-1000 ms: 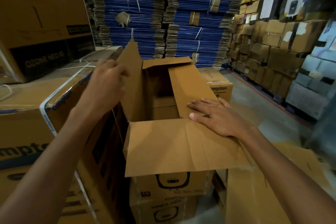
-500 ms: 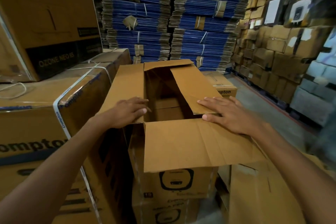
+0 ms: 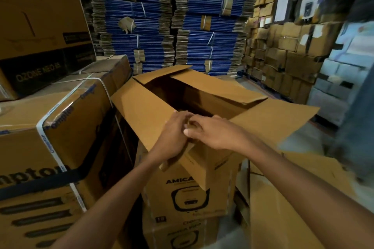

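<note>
l hand (image 3: 174, 139) & r hand (image 3: 215, 133) touch, both gripping box (image 3: 182, 194) near flap (image 3: 202, 168); matte brown creased card, fingertips lost in blur, inside dark.

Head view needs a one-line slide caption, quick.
Left hand and right hand grip the near flap of an open carton beside a strapped box.

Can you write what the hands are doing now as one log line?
box: open | left hand: grips near flap | right hand: grips near flap

Plain brown carton (image 3: 153, 115), black print; behind, blue flat stacks (image 3: 141, 26), seemingly tan-banded.
</note>
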